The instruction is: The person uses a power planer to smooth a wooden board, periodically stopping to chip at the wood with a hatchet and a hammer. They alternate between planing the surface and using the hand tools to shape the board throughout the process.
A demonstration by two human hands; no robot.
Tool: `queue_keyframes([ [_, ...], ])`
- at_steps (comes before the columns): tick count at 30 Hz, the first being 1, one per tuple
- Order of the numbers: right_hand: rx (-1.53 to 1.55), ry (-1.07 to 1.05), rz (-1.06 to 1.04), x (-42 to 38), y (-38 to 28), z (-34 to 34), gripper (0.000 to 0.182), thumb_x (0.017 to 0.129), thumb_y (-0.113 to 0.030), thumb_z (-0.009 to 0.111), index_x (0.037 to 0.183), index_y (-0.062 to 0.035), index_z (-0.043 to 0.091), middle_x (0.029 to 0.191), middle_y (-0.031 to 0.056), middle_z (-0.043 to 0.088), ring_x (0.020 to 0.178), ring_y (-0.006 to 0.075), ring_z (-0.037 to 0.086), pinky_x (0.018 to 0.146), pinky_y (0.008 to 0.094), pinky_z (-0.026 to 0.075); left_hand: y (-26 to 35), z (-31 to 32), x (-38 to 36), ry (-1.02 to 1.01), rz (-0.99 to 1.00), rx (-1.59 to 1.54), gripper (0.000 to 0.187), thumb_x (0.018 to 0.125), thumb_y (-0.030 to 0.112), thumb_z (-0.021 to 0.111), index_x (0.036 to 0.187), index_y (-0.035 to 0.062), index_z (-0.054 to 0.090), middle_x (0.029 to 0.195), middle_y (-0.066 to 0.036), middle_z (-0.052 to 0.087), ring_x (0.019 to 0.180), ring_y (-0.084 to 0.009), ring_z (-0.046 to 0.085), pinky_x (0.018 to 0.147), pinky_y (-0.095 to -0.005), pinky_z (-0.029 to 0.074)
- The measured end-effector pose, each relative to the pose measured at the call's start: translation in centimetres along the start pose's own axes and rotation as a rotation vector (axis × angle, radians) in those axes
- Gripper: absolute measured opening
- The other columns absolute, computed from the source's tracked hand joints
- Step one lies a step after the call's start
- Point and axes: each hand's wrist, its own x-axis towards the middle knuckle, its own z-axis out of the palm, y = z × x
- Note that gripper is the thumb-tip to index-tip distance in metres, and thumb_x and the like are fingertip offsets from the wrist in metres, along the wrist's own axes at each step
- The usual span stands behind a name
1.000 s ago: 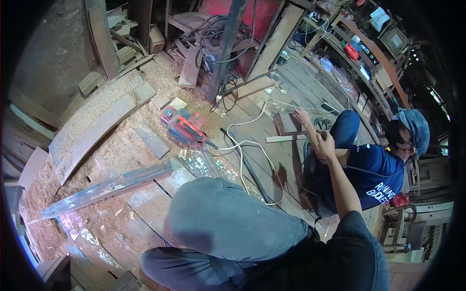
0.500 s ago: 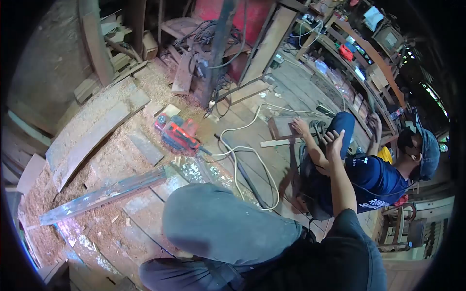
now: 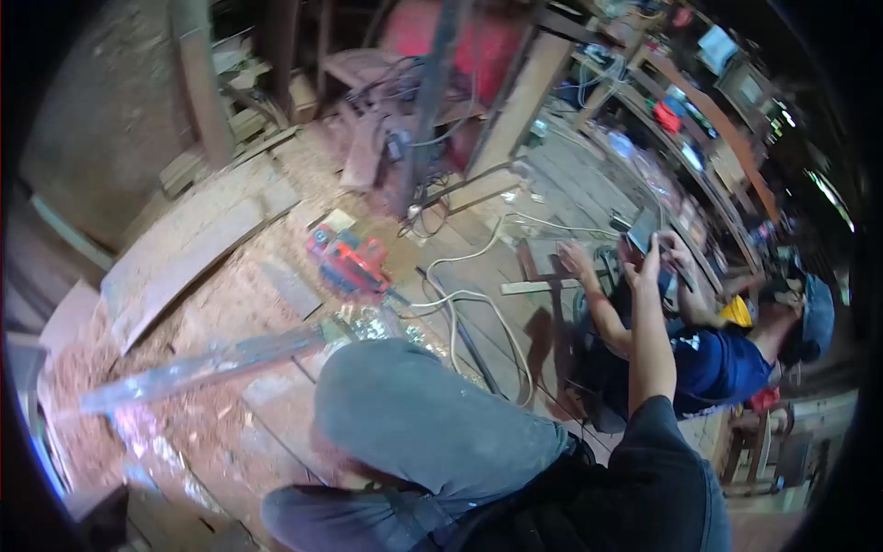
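Note:
My right hand (image 3: 644, 267) is stretched out at the end of my raised arm. Its fingers close on the lower edge of a flat, dark grey piece (image 3: 643, 230), whose kind is blurred. Close beside it is a co-worker's hand (image 3: 679, 251), by the same piece; whether it touches cannot be made out. The co-worker's other hand (image 3: 577, 261) is near a pale wooden strip (image 3: 538, 288) on the floor. My left hand is out of view.
A red electric planer (image 3: 354, 262) lies among sawdust, its pale cord (image 3: 487, 296) looping over the floorboards. A long beam (image 3: 212, 363) and a curved board (image 3: 193, 267) lie left. The co-worker (image 3: 713, 368) sits at right, beside cluttered shelving (image 3: 681, 138).
My right hand, open and palm up before, has closed on the grey piece. The co-worker's far hand has moved in beside mine. The view has shifted slightly.

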Motion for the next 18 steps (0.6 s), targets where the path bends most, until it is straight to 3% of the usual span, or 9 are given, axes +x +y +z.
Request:
queue_keyframes([
  [3, -0.053, -0.049, -0.13, 2.4, 1.6, -0.6, 0.041, 0.093, -0.04, 0.063, 0.109, -0.0025, 0.061, 0.101, 0.013, 0.069, 0.084, 0.0271, 0.069, 0.074, 0.0363, 0.059, -0.3, -0.8, -4.2, 0.002, -0.172, -0.421, 0.07, 0.096, 0.037, 0.052, 0.15, 0.0028, 0.023, 0.149, -0.024, 0.035, 0.134, -0.0371, 0.04, 0.108, -0.0429, 0.033],
  [4, -0.137, -0.222, 0.099, 6.2, 0.5, -4.2, 0.036, 0.094, -0.035, 0.062, 0.109, -0.0028, 0.062, 0.1, 0.011, 0.069, 0.085, 0.024, 0.069, 0.075, 0.035, 0.06, -0.4, -1.5, -5.7, 0.001, -0.24, -0.562, 0.07, 0.096, 0.037, 0.052, 0.15, 0.0025, 0.024, 0.148, -0.024, 0.035, 0.134, -0.0371, 0.04, 0.108, -0.0429, 0.033],
  [5, -0.021, -0.158, 0.024, 4.3, 1.4, -2.6, 0.038, 0.096, -0.03, 0.06, 0.117, 0.0015, 0.057, 0.11, 0.0151, 0.066, 0.1, 0.0269, 0.065, 0.085, 0.0364, 0.057, -1.1, -2.1, -6.7, 0.019, -0.211, -0.603, 0.069, 0.097, 0.037, 0.051, 0.15, 0.0021, 0.024, 0.148, -0.024, 0.035, 0.134, -0.0372, 0.04, 0.108, -0.043, 0.033],
  [7, -0.161, -0.317, 0.001, -1.6, 2.4, 0.1, 0.04, 0.096, -0.034, 0.061, 0.112, 0.0023, 0.06, 0.109, 0.0117, 0.065, 0.098, 0.0207, 0.064, 0.081, 0.0328, 0.054, -9.6, -1.8, -4.6, 0.289, 0.467, 0.007, 0.061, 0.098, 0.032, 0.051, 0.147, 0.0018, 0.032, 0.146, -0.017, 0.042, 0.131, -0.0319, 0.044, 0.106, -0.0389, 0.036],
  [9, -0.614, -0.473, -0.039, -5.3, 3.8, 1.3, 0.038, 0.096, -0.034, 0.061, 0.107, 0.0016, 0.062, 0.102, 0.0078, 0.065, 0.092, 0.0169, 0.063, 0.076, 0.0296, 0.052, -1.4, -6.6, -8.4, 0.17, 0.155, -0.267, 0.048, 0.098, 0.023, 0.048, 0.139, -0.0009, 0.045, 0.137, -0.017, 0.053, 0.127, -0.0286, 0.05, 0.104, -0.0369, 0.039],
  [11, -1.044, -0.663, -0.212, -13.6, 6.2, 6.5, 0.034, 0.097, -0.032, 0.06, 0.1, 0.0009, 0.063, 0.09, 0.0027, 0.062, 0.083, 0.011, 0.056, 0.071, 0.0262, 0.045, -1.8, -8.7, -8.1, 0.408, 0.02, -0.362, 0.043, 0.099, 0.017, 0.051, 0.137, -0.0022, 0.047, 0.134, -0.016, 0.056, 0.125, -0.0251, 0.052, 0.102, -0.0335, 0.041],
  [13, -1.534, -0.888, -0.475, -13.0, 11.0, 7.5, 0.032, 0.097, -0.03, 0.06, 0.099, 0.0024, 0.062, 0.089, 0.003, 0.061, 0.08, 0.0092, 0.054, 0.069, 0.0261, 0.044, -2.0, -11.4, -6.1, 0.522, 0.253, -0.646, 0.036, 0.097, 0.007, 0.052, 0.133, -0.001, 0.052, 0.128, -0.013, 0.06, 0.116, -0.0195, 0.057, 0.095, -0.0311, 0.045],
  [15, -1.154, -1.141, -0.184, -22.0, 16.7, 12.6, 0.03, 0.097, -0.027, 0.06, 0.1, 0.0035, 0.061, 0.088, 0.0033, 0.061, 0.081, 0.0093, 0.053, 0.071, 0.0263, 0.044, 7.2, -15.4, -7.1, 0.532, 0.292, -0.619, 0.037, 0.096, 0.007, 0.055, 0.132, -0.0015, 0.052, 0.126, -0.013, 0.062, 0.112, -0.0172, 0.059, 0.092, -0.0297, 0.047],
  [18, -0.991, -1.362, 0.254, -31.1, 25.5, 16.4, 0.029, 0.096, -0.026, 0.062, 0.102, 0.0033, 0.061, 0.088, 0.0021, 0.061, 0.083, 0.0083, 0.054, 0.073, 0.0251, 0.045, 14.7, -16.0, -2.6, 0.321, 0.587, -0.483, 0.04, 0.096, 0.01, 0.056, 0.134, -0.0008, 0.05, 0.126, -0.014, 0.061, 0.115, -0.0188, 0.058, 0.093, -0.0315, 0.048],
])
